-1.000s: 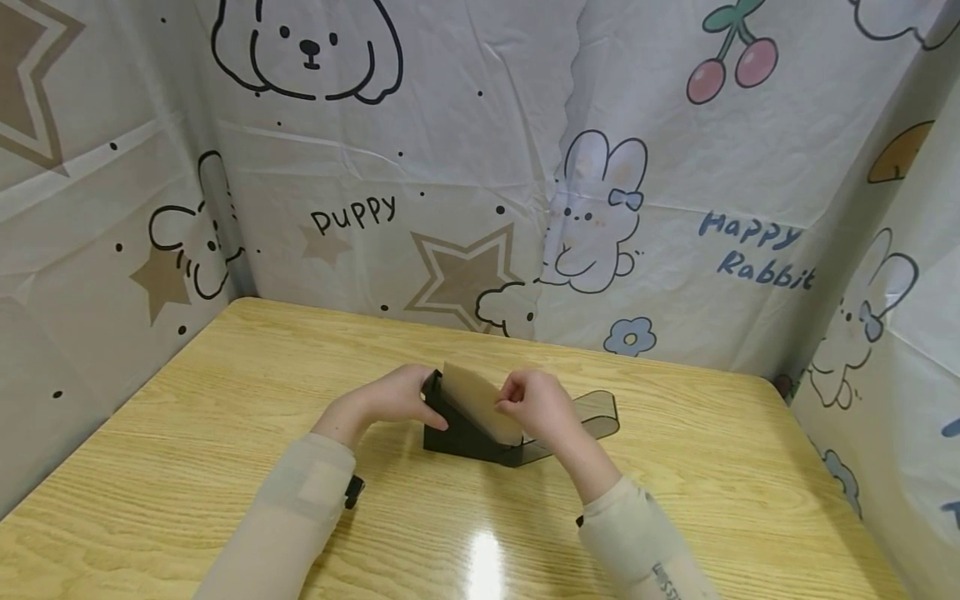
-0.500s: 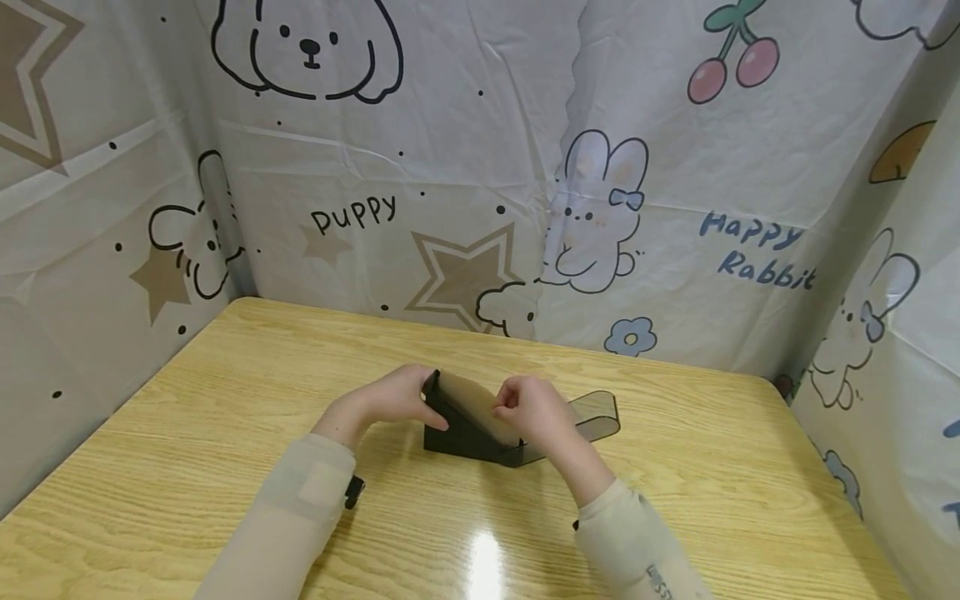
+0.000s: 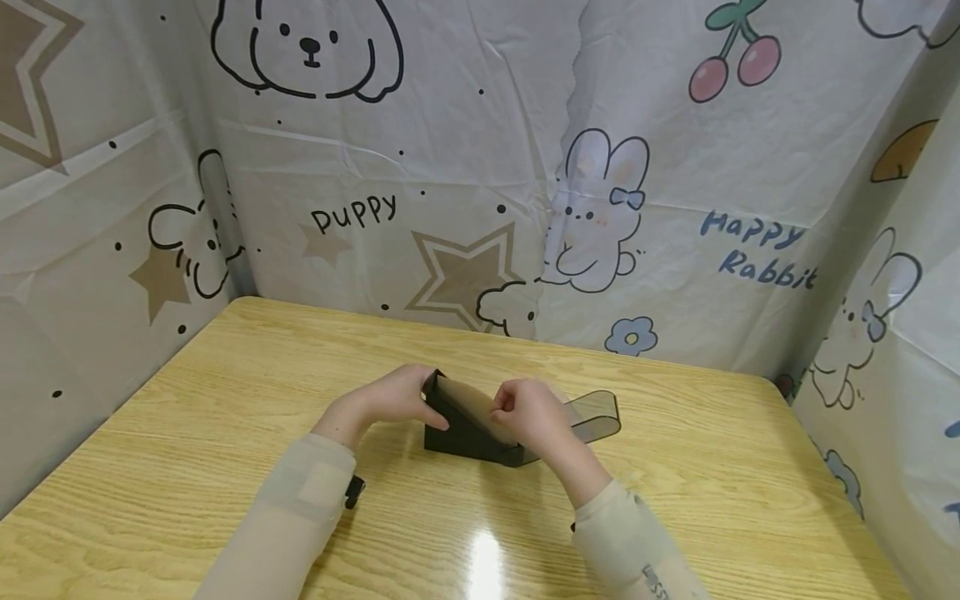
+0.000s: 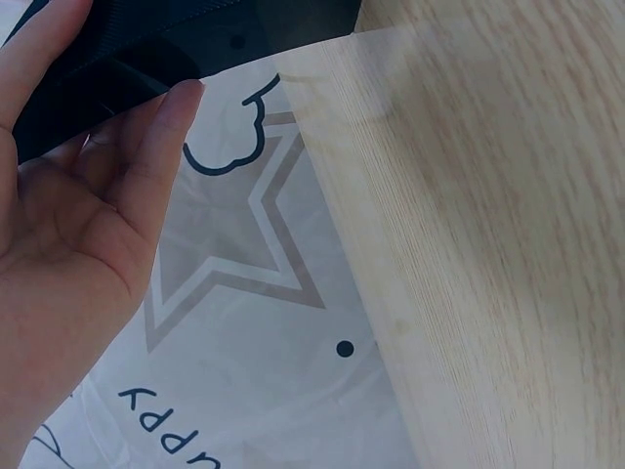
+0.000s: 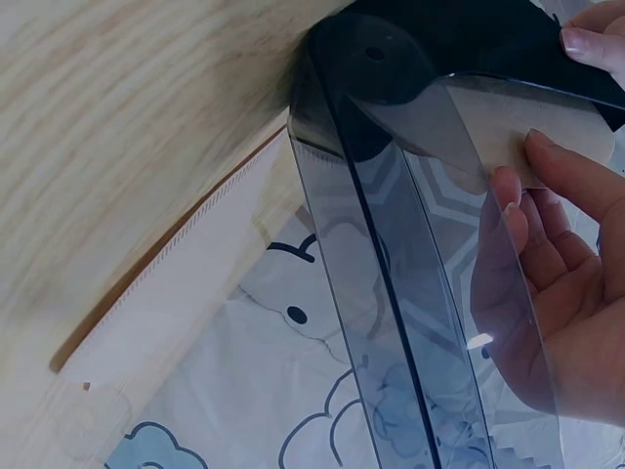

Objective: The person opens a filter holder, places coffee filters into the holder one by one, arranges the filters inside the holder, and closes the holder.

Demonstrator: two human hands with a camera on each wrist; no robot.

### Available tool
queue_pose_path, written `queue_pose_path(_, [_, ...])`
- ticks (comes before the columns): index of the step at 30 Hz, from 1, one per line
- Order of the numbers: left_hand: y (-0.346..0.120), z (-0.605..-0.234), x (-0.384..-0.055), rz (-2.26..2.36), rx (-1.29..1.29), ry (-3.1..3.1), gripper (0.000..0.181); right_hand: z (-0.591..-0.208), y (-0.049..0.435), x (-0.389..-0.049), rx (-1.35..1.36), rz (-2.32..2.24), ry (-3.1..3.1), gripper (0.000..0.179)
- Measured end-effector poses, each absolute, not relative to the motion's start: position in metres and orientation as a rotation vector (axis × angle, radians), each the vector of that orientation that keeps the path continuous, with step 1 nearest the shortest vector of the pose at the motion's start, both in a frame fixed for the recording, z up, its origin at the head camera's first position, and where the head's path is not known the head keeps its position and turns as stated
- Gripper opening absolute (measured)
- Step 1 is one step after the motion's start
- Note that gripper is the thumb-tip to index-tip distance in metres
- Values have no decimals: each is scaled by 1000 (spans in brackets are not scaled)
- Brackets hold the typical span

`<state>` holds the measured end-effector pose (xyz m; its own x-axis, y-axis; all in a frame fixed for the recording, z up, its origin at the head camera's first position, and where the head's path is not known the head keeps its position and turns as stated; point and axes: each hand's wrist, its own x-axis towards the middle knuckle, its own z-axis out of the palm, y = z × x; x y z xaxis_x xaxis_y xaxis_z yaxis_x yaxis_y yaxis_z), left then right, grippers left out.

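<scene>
A black wedge-shaped box (image 3: 461, 440) stands mid-table with its clear smoky lid (image 3: 597, 417) swung open to the right. Tan paper (image 3: 471, 398) lies along the box's slanted opening, most of it down inside the walls. My left hand (image 3: 393, 395) grips the box's raised left end, thumb on the near side; in the left wrist view, fingers curl under the black wall (image 4: 234, 39). With thumb and index finger, my right hand (image 3: 534, 412) pinches the paper's edge; the right wrist view shows that edge (image 5: 498, 127) at the thumb tip, other fingers partly behind the clear lid.
The wooden table (image 3: 247, 400) has a patterned cloth curtain (image 3: 337, 142) behind it and on both sides. In the right wrist view, a pale strip (image 5: 186, 254) with a ticked edge lies beyond the lid.
The tan paper has sunk lower into the black box. My right hand has moved slightly down and left with it; my left hand keeps its grip in place.
</scene>
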<state>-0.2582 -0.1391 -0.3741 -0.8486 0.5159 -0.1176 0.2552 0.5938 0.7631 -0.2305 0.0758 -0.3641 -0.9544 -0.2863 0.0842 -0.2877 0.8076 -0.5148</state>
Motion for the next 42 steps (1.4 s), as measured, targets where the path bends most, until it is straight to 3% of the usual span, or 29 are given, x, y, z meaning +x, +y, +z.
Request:
queue_pose_path(32, [-140, -373, -257, 1134, 625, 2484, 26, -366, 73, -228, 443, 761, -3043, 12])
queue_pose_path(42, [-139, -373, -256, 1103, 629, 2496, 25, -316, 108, -230, 233, 893, -2936, 16])
